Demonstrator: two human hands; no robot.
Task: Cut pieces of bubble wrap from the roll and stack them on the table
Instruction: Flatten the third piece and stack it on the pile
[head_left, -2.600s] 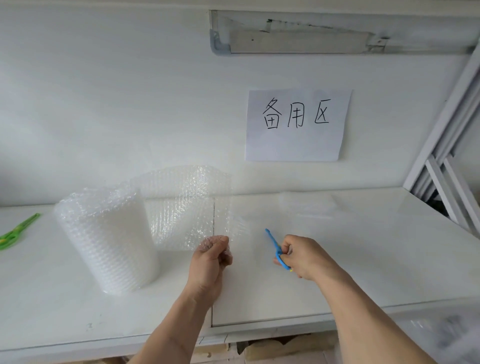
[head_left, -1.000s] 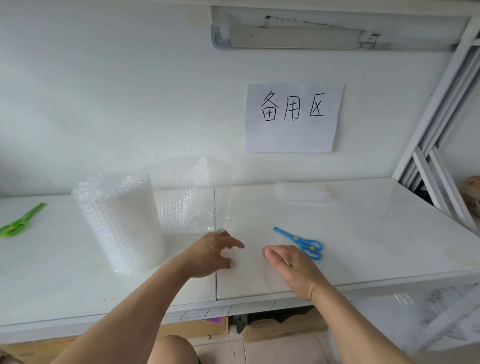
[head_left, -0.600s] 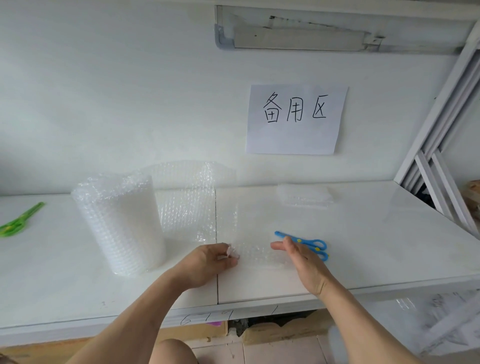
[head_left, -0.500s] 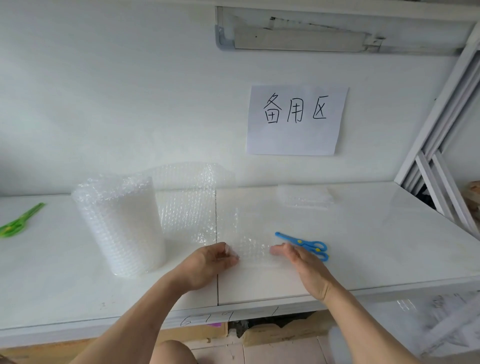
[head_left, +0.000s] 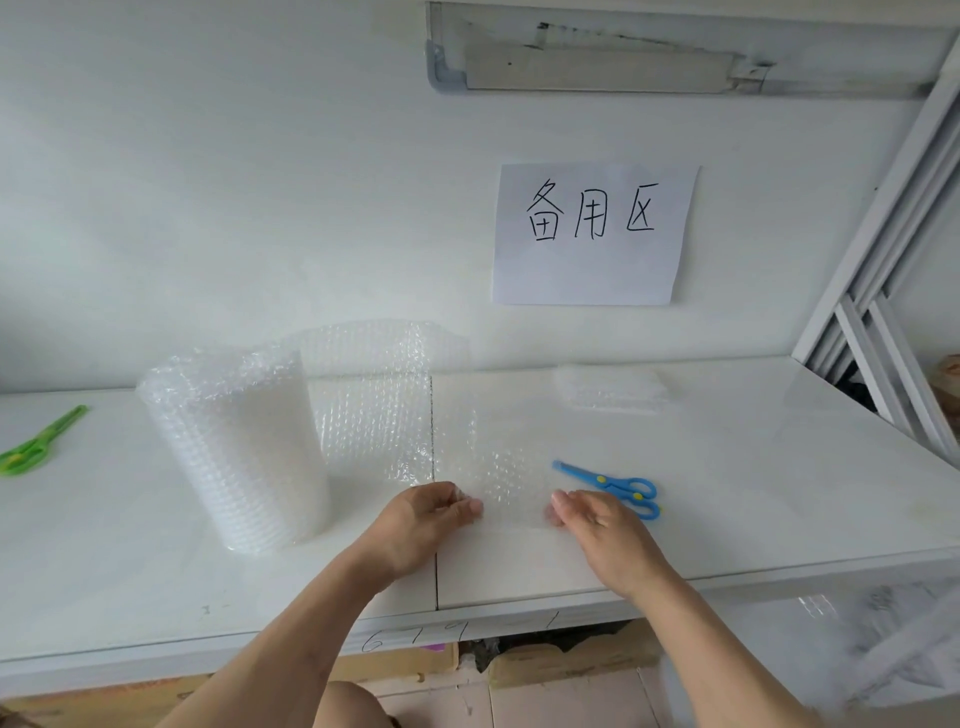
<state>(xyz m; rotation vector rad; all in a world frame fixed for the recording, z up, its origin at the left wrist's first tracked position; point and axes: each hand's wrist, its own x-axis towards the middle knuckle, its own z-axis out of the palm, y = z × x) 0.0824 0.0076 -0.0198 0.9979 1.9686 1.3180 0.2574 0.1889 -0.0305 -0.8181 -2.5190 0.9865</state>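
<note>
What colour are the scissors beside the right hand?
Blue scissors with yellow pivot, head view.

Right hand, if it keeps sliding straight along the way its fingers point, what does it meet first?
The right hand points left and slightly away, across the cut piece it touches. Straight on, it would likely meet the left hand gripping the piece's other edge. Depth is unclear.
</note>
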